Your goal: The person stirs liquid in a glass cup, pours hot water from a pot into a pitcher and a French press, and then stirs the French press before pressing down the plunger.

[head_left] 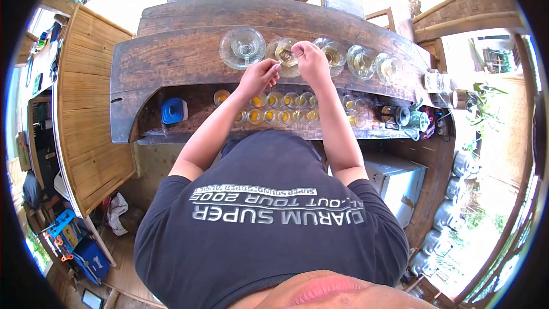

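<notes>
Clear-glass round cup (285, 53) sits beyond my left hand (258, 78), beside nearer right hand (313, 63), both pinched, can't tell on what.

With twelve o'clock straight ahead of the person, a hand could pass over the brown wood of the long curved counter (166, 51) at nine o'clock from the left hand (260, 78), and along its far strip at twelve. A large clear glass cup on a saucer (243, 47) blocks eleven o'clock from that hand, while a row of smaller clear glass cups on saucers (361, 62) bars three o'clock from the right hand (311, 63). At six, two rows of small yellow-filled glasses (271, 117) crowd the lower shelf, and a blue-lidded box (174, 111) obstructs eight.
</notes>
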A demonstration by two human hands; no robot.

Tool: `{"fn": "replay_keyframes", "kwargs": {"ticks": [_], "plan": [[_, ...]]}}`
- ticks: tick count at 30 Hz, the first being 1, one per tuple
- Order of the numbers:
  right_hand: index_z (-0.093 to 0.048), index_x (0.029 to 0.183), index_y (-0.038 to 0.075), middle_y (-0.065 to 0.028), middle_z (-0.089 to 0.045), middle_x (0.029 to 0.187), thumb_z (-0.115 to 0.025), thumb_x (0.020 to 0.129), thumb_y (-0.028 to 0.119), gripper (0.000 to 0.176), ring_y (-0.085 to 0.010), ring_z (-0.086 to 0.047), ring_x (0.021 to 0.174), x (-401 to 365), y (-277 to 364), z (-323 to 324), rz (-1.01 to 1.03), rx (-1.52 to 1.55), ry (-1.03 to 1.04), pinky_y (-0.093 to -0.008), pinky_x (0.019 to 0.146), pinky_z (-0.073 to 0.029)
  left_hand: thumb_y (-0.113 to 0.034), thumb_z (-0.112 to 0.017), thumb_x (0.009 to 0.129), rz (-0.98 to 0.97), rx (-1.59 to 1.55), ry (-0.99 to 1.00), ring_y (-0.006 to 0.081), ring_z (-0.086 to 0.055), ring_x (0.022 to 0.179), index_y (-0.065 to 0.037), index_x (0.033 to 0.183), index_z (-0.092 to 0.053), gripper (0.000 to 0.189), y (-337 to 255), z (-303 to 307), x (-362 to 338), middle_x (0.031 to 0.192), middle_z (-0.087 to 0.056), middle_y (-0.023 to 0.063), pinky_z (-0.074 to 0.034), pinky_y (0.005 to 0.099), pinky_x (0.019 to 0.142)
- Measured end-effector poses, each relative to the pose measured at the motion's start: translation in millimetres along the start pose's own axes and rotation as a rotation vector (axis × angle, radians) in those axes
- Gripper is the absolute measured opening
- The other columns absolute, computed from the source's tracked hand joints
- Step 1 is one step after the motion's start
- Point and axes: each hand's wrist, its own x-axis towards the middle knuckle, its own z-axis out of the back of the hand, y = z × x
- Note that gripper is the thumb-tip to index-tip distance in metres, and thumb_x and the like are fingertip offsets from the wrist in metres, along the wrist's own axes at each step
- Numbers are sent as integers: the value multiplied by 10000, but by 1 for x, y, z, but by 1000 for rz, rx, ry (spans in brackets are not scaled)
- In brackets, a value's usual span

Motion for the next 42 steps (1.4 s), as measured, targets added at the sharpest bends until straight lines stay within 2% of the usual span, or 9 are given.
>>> {"fn": "replay_keyframes", "kwargs": {"ticks": [3, 16, 19, 25, 28, 34, 36, 40, 42], "plan": [[-744, 1051, 60, -126, -769, 1058, -670, 1066, 261, 215, -358, -721, 1048, 0, -5, 0, -69, -69, -13, -443, 898, -562, -307, -620, 1144, 4, -10, 6, 59, -657, 709, -27, 1162, -700, 292, 1, 1, 1, 847, -707, -2, -549, 251, 653], [-740, 1068, 47, -129, -767, 1063, -665, 1075, 301, 266, -364, -719, 1051, 1, -7, 1, -2, -10, -54, -448, 899, -561, -298, -615, 1146, -7, 5, 1, 66, -663, 710, -26, 1159, -703, 287, -1, 1, -2, 860, -713, 2, -558, 262, 663], [-741, 1077, 43, -133, -768, 1071, -658, 1079, 311, 281, -366, -720, 1049, 1, -5, 4, -10, 23, 77, -450, 903, -561, -293, -615, 1145, -19, -6, 14, 65, -664, 710, -25, 1161, -702, 282, 4, 1, 1, 858, -712, 2, -559, 260, 665], [-746, 1082, 42, -155, -766, 1065, -656, 1080, 304, 277, -374, -721, 1044, 3, -7, 5, 22, 34, -32, -457, 904, -562, -294, -617, 1144, -25, 37, 4, 67, -666, 707, -23, 1150, -706, 285, -1, 1, -2, 849, -715, 4, -561, 264, 665], [-749, 1080, 43, -154, -767, 1061, -659, 1078, 304, 276, -375, -721, 1047, 2, -6, 5, -30, 40, 85, -459, 902, -562, -297, -619, 1144, -40, 43, 14, 68, -667, 705, -23, 1161, -711, 289, 1, 1, -1, 847, -717, 5, -562, 267, 663], [-753, 1068, 52, -145, -771, 1051, -656, 1075, 296, 263, -372, -723, 1041, 3, -6, 3, -4, -8, -46, -459, 892, -564, -299, -627, 1141, -17, 45, -1, 69, -665, 710, -22, 1183, -714, 293, -3, 0, -3, 850, -715, 7, -560, 264, 663], [-752, 1056, 53, -141, -772, 1050, -657, 1073, 292, 258, -369, -723, 1038, 2, 0, 8, -33, -30, 85, -458, 883, -566, -301, -629, 1139, -30, 20, 6, 69, -663, 713, -20, 1183, -714, 297, 2, 0, 0, 852, -715, 6, -558, 263, 662], [-746, 1043, 58, -132, -772, 1033, -661, 1069, 271, 231, -363, -723, 1033, 2, -7, 4, -65, -15, -65, -452, 883, -563, -316, -646, 1128, -42, 10, 2, 72, -666, 700, -23, 1194, -720, 310, 10, -1, 1, 846, -724, 16, -560, 274, 657], [-748, 1047, 59, -133, -772, 1035, -660, 1070, 270, 230, -363, -724, 1031, 0, -2, 4, -38, 0, -30, -450, 884, -563, -312, -646, 1128, -40, 23, -10, 72, -665, 699, -23, 1193, -722, 306, 9, -2, 1, 844, -724, 16, -561, 274, 658]]}}
